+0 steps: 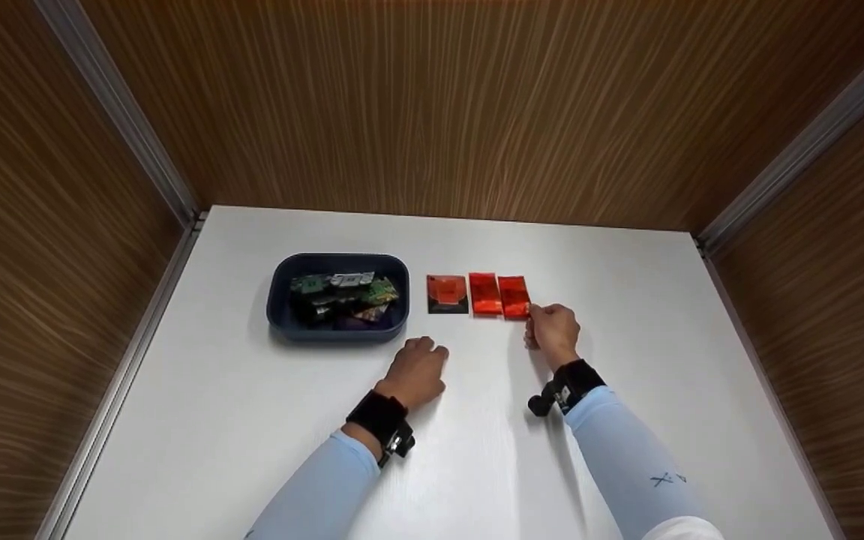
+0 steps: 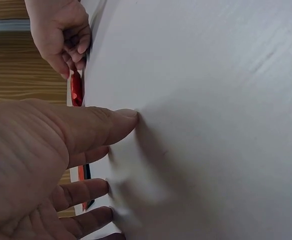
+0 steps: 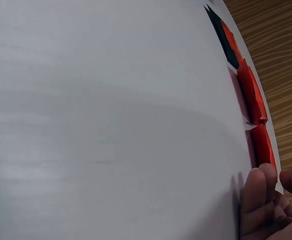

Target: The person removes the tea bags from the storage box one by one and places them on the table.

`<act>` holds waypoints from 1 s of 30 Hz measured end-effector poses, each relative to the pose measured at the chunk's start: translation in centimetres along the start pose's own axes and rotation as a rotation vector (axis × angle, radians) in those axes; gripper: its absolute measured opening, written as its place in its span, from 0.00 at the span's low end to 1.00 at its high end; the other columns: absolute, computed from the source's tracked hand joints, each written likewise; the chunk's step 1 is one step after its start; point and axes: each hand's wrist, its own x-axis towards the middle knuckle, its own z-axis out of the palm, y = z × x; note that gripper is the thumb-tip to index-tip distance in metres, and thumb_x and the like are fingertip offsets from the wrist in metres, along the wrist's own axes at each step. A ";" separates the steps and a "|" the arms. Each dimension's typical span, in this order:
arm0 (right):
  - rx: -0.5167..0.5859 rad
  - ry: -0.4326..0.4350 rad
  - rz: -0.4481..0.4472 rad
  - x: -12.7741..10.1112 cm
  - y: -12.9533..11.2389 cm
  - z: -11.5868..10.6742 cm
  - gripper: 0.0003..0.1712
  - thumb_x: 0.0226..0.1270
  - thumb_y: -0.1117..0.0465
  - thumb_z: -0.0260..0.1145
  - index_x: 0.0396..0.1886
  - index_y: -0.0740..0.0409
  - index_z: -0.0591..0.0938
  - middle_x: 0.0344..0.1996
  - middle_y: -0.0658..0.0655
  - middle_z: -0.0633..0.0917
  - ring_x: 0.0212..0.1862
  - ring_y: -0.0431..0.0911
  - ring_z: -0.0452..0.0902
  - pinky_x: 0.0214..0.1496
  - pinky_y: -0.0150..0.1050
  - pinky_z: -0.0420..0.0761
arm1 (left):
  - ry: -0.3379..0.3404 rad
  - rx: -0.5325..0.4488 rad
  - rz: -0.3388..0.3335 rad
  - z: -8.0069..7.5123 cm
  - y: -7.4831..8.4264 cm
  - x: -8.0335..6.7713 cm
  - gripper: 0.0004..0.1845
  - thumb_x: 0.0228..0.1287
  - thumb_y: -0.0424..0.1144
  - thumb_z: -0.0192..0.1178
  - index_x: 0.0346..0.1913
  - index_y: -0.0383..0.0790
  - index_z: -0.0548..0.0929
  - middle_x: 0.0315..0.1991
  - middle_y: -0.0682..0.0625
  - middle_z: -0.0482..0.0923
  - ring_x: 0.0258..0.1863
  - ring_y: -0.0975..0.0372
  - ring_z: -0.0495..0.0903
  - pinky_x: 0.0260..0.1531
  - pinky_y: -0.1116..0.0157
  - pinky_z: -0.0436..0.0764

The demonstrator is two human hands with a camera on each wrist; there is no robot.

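Note:
Three small packets lie in a row on the white table (image 1: 612,315): a black-and-red packet (image 1: 447,293), a middle red packet (image 1: 484,293) and a right red packet (image 1: 514,297). My right hand (image 1: 534,319) is at the near right corner of the right red packet (image 3: 263,145), with its fingertips (image 3: 258,187) and thumb curled against the packet's end, which lies flat. My left hand (image 1: 432,351) rests on the table in front of the row, holding nothing, fingertips (image 2: 128,116) down on the surface. In the left wrist view the right hand (image 2: 68,55) is beside the red packet (image 2: 76,90).
A dark blue tray (image 1: 282,315) holding several green, silver and dark packets stands left of the row. Wood-panelled walls close in the table on the left, back and right. Bare white surface lies toward the near edge and on the right.

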 end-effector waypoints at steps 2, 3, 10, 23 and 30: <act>-0.038 0.016 -0.015 -0.2 0.1 0.0 0.14 0.78 0.54 0.62 0.41 0.62 0.79 0.18 0.53 0.84 0.16 0.42 0.79 0.20 0.37 0.82 | -0.011 -0.027 -0.006 -0.2 -0.1 0.0 0.13 0.61 0.36 0.71 0.47 0.37 0.85 0.47 0.41 0.81 0.53 0.43 0.79 0.54 0.51 0.81; -0.059 0.026 -0.027 -0.3 0.0 0.1 0.15 0.78 0.53 0.62 0.40 0.62 0.79 0.18 0.53 0.84 0.16 0.42 0.79 0.19 0.36 0.81 | -0.010 -0.048 -0.010 -0.3 -0.2 -0.1 0.13 0.62 0.35 0.70 0.48 0.37 0.86 0.46 0.41 0.81 0.52 0.44 0.80 0.53 0.52 0.81; -0.115 0.057 -0.131 -2.6 -0.9 1.0 0.16 0.77 0.55 0.61 0.40 0.65 0.84 0.28 0.60 0.87 0.20 0.42 0.81 0.21 0.34 0.81 | 0.084 -0.221 0.019 -2.2 -0.5 0.2 0.16 0.70 0.34 0.65 0.58 0.35 0.87 0.55 0.41 0.84 0.58 0.46 0.81 0.62 0.55 0.79; -0.085 -0.120 -0.310 -9.3 -3.7 6.3 0.14 0.76 0.57 0.65 0.38 0.66 0.85 0.23 0.53 0.85 0.19 0.41 0.78 0.21 0.34 0.80 | 0.364 -0.220 -0.181 -9.4 -7.8 1.6 0.12 0.72 0.30 0.62 0.53 0.36 0.89 0.51 0.40 0.88 0.55 0.45 0.82 0.58 0.51 0.82; -0.100 -0.205 -0.367 -10.9 -3.5 8.0 0.14 0.76 0.57 0.66 0.36 0.66 0.84 0.21 0.51 0.84 0.17 0.40 0.76 0.19 0.33 0.78 | 0.188 -0.124 -0.299 -10.4 -12.3 1.2 0.20 0.73 0.28 0.55 0.65 0.26 0.79 0.57 0.28 0.81 0.57 0.36 0.78 0.57 0.43 0.80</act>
